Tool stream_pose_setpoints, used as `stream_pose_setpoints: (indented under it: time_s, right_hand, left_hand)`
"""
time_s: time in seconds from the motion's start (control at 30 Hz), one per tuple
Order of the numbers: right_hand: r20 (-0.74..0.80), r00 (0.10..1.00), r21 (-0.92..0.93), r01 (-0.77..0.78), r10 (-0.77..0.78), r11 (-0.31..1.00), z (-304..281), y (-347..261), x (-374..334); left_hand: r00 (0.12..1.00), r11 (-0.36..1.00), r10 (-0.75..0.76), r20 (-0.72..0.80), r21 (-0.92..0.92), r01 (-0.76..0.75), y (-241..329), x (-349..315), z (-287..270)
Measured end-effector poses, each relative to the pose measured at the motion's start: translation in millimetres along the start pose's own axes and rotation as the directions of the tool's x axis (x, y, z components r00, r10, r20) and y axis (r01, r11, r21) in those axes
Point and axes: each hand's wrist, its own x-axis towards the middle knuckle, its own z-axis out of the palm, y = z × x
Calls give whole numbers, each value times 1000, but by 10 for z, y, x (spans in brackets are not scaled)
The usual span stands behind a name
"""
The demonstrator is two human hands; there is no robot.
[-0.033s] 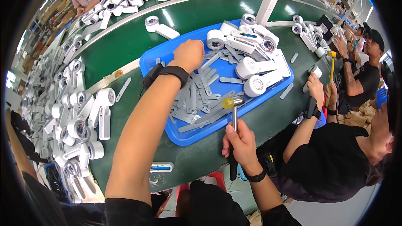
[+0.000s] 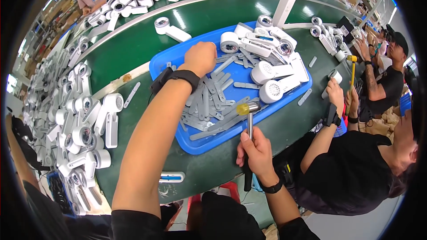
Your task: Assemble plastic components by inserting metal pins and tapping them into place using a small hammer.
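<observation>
Well, barely a shift on my feed, so the work seems paused: right hand (image 2: 257, 149) clamped round the hammer (image 2: 250, 122) at five o'clock; left hand (image 2: 200, 58) near twelve over the blue tray (image 2: 169, 55), grip hidden, can't tell; grey strips (image 2: 205, 102) at its six.

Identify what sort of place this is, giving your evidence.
Probably a factory assembly line: white handheld units are heaped beside a green work surface, with a blue tray holding loose grey strips.
</observation>
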Motion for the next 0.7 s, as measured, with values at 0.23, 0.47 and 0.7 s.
stream_pose_setpoints:
  time_s: [0.23, 0.47, 0.7]
  right_hand:
    - [-13, 1000, 30, 16, -15, 999, 51, 43, 22]
    - [23, 999, 199, 23, -28, 980, -103, 130, 86]
    - [209, 977, 116, 25, -49, 993, 126, -448, -181]
  left_hand:
    - [994, 934, -71, -78, -356, 39, -81, -559, -801]
    - [998, 420, 12, 61, -906, 50, -47, -1939, -1424]
    - [990, 218, -33, 135, -966, 139, -148, -2898, -1574]
